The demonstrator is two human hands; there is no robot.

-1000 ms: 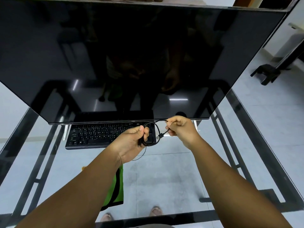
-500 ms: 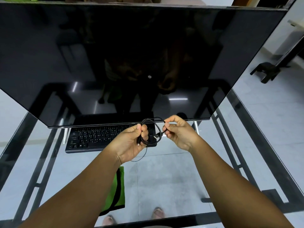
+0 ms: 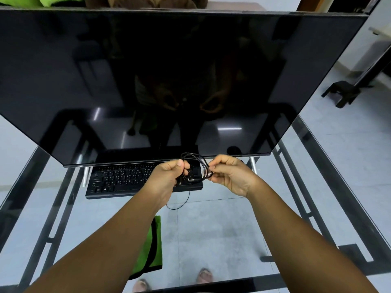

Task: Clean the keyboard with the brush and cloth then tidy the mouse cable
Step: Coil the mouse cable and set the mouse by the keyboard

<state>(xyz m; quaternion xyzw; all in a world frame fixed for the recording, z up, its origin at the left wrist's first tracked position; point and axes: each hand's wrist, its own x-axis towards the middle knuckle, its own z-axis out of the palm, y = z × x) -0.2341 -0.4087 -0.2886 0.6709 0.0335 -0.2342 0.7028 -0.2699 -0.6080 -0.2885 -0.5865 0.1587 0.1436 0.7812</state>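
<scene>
From the head camera, both hands are raised just above the glass desk (image 3: 349, 187), working a thin black mouse cable (image 3: 197, 166) into a small coil in front of the lower edge of the dark monitor (image 3: 148, 70). The left hand (image 3: 167, 179) is closed around one side of the coil, thumb pressed over the gathered strands, apparently so the loops already made cannot spring apart. The right hand (image 3: 230, 176) pinches the opposite side between thumb and forefinger, the other fingers curled in, which looks like the grip for guiding another turn round or passing the end through. A metal plug hangs inside the loop near the left palm, and one slack strand drops below the hands in a shallow curve; the mouse itself cannot be made out. The black keyboard (image 3: 118, 178) lies flat on the glass just behind and beneath the hands, partly tucked under the monitor and partly hidden by the left hand, with neither hand touching it. A green cloth (image 3: 152, 246) with dark edging shows beside the left forearm, set aside near the front of the desk, though whether it lies on the glass or below it is unclear. No brush is in view. Judging by this, the cleaning is probably done and the cable tidying is under way.
</scene>
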